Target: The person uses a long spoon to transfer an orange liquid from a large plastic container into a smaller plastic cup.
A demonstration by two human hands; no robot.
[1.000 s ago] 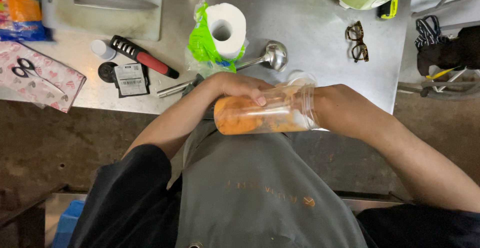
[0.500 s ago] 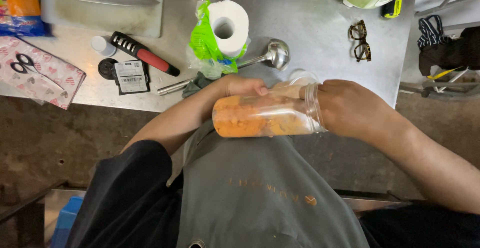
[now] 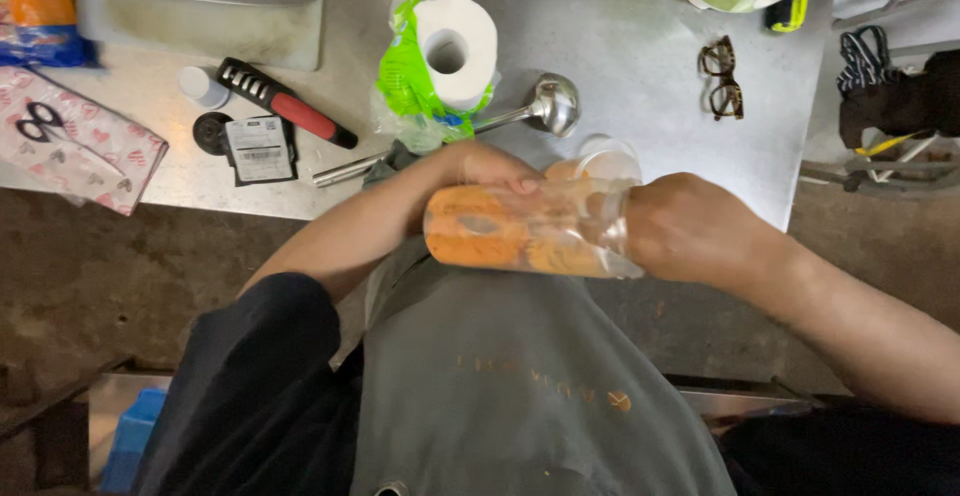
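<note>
Steel worktop (image 3: 620,46) above, dark floor below, seen from overhead. Clear plastic cup (image 3: 535,228) lies on its side in the air just off the table's near edge, over the grey apron (image 3: 520,386) — orange pulp smeared inside, thickest toward the base end on the left. Left hand (image 3: 480,171) grasps that base end from behind, fingertips curled over the top wall. Right hand (image 3: 695,231) is clenched around the mouth end; what it presses there cannot be made out. A second clear cup or lid (image 3: 605,156) shows just behind, partly hidden.

Farther out on the table: metal ladle (image 3: 545,108) with bowl near the cup, toilet paper roll (image 3: 455,51) in a green bag, knife sharpener (image 3: 285,101) with a red-and-black handle, small black-edged card (image 3: 258,149), scissors (image 3: 40,121) on a pink patterned pouch (image 3: 85,146), cutting board (image 3: 200,16) — and eyeglasses (image 3: 722,78) off to the right.
</note>
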